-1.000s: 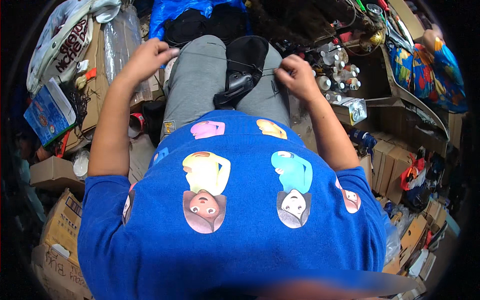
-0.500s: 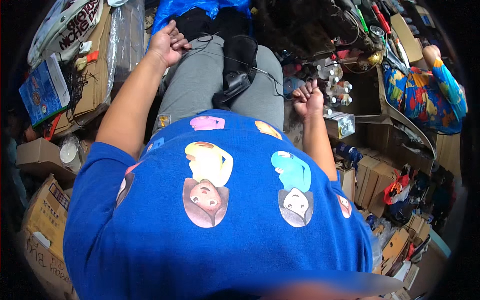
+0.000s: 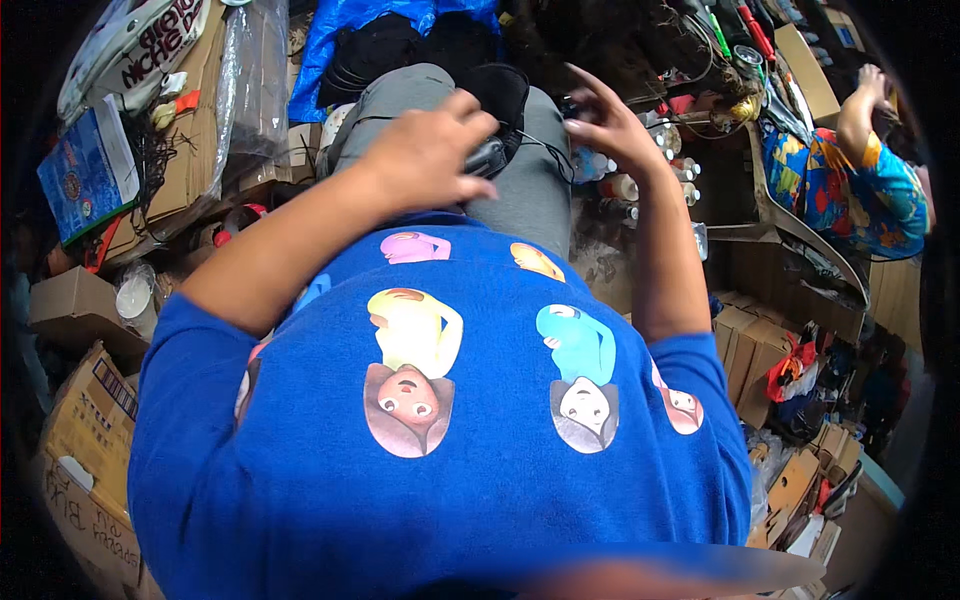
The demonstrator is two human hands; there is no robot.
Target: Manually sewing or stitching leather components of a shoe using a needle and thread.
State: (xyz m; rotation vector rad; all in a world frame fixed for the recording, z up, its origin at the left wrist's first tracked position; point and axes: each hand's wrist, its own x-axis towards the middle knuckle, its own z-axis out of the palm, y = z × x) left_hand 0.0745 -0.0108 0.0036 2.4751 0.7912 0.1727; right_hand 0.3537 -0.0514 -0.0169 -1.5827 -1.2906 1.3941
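Note:
My left hand [image 3: 430,150] is over my lap with its fingers apart, the tips close above a black plastic part [image 3: 487,160]. I cannot tell whether they touch it. That part lies by a black cloth piece [image 3: 500,95] between my grey-clad thighs, and a thin black wire [image 3: 548,150] runs across my right thigh. My right hand [image 3: 618,135] is raised beside that thigh, index finger and thumb spread wide. A small dark spot [image 3: 570,106] shows between them; I cannot make out what it is.
Black cloth things [image 3: 375,55] lie on a blue sheet [image 3: 325,50] past my knees. Several plastic bottles [image 3: 620,187] stand at right, near a co-worker's colourful sleeve [image 3: 880,200]. Flattened cardboard [image 3: 190,150] and a blue booklet [image 3: 88,175] are at left, boxes [image 3: 75,310] nearer.
My left hand has moved right and down from beside the left thigh to over the lap. My right hand has risen, its curled fingers now spread. The co-worker's hand has risen and opened.

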